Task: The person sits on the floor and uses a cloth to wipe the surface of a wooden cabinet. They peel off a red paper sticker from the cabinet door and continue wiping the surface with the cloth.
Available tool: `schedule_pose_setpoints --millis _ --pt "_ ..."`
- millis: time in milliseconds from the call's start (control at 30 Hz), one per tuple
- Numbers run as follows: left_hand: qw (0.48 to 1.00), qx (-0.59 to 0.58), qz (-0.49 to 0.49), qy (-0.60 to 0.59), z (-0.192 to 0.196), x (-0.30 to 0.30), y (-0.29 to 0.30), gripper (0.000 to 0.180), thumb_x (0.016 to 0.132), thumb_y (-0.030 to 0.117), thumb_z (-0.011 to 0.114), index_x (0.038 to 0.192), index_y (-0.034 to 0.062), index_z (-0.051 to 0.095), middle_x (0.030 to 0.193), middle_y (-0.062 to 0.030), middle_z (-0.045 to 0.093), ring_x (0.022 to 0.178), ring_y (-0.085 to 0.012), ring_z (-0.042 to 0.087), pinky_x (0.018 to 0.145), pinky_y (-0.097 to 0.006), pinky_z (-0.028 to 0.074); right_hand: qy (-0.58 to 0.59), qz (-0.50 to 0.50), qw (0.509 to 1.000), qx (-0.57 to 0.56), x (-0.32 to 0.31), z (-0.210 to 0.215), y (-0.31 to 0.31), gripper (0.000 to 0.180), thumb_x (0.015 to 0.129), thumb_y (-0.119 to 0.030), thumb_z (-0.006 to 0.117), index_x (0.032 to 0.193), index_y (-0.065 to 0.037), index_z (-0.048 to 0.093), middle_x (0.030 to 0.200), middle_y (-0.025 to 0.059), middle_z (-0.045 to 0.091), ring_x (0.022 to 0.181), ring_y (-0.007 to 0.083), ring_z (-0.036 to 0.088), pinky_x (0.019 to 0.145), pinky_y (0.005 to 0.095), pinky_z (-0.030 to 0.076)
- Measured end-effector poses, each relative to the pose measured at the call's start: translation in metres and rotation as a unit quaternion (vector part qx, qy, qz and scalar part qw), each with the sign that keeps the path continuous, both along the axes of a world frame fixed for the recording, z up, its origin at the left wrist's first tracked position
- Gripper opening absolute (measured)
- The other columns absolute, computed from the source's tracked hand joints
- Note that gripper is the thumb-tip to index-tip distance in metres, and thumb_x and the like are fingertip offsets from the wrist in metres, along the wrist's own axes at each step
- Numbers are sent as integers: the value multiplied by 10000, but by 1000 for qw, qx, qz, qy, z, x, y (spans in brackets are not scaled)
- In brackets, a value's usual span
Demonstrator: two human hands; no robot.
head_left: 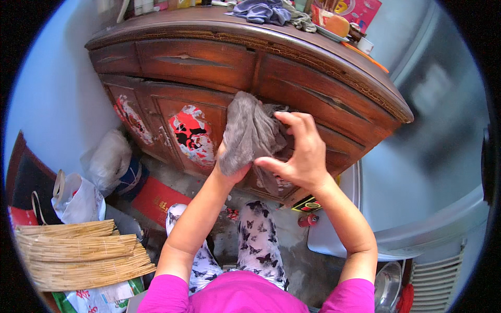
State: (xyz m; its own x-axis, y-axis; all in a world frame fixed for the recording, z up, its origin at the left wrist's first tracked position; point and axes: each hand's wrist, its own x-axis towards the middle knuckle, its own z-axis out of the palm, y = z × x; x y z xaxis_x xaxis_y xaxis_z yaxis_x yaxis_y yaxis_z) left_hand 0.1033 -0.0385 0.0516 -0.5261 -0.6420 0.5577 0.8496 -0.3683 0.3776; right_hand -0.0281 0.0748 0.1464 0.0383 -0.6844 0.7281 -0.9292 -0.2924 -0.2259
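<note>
A crumpled grey cloth (249, 130) drapes over my left hand (237, 171), which grips it from beneath; most of its fingers are hidden under the folds. Just to the right, my right hand (302, 151) is raised with thumb and fingers spread, close to the edge of the cloth and holding nothing. Both hands are in front of a dark brown wooden cabinet (203, 65) with drawers above and doors below. Torn red and white paper (190, 133) clings to one of its doors.
On the cabinet top lie a blue-grey cloth (263, 10) and a plate (331, 34) with a round orange item. Bundled straw matting (78, 255), a white bag (78, 198) and a red mat (156, 201) are at left. A metal basin (388, 287) stands at lower right.
</note>
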Motion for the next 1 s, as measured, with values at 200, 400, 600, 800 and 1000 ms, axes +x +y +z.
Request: schedule_pose_setpoints --millis 200,400,600,800,1000 --pt "996 -37 11 -83 -18 -11 21 583 1051 210 542 1575 22 366 1571 -117 472 1419 -246 502 1198 -413 405 80 -56 994 40 -7 -22 1 475 729 -151 771 1194 -180 677 1054 97 644 944 299 668 722 407 593" --pt "963 -94 -41 -249 -49 -12 21 811 904 -2 742 1598 58 326 1551 -95 478 1200 -191 607 1014 -339 507 -130 -25 985 -107 -43 4 22 423 761 142 505 1105 -23 688 1081 134 657 1082 295 624 1004 391 487" --pt "939 -181 -135 -259 -25 -14 33 825 991 204 719 1657 122 238 1446 -155 575 1152 -200 665 1021 -360 507 -4 -178 932 -316 -77 62 29 442 829 108 469 1183 -45 685 1270 157 583 1268 317 515 1140 422 358" --pt "950 -102 -17 -295 -54 -14 3 613 1030 271 655 1568 91 423 1413 -127 638 1133 -199 689 927 -331 519 192 -228 927 -226 -86 49 -14 616 703 24 697 1300 -120 658 1314 186 569 1233 398 530 1072 478 442" --pt "925 2 93 -368 -57 -5 -14 428 1037 179 624 1449 92 553 1368 -89 665 1112 -144 666 854 -289 506 325 -89 909 -244 -21 58 -114 565 678 -37 771 1209 -220 711 1255 38 638 1111 272 620 902 406 559"
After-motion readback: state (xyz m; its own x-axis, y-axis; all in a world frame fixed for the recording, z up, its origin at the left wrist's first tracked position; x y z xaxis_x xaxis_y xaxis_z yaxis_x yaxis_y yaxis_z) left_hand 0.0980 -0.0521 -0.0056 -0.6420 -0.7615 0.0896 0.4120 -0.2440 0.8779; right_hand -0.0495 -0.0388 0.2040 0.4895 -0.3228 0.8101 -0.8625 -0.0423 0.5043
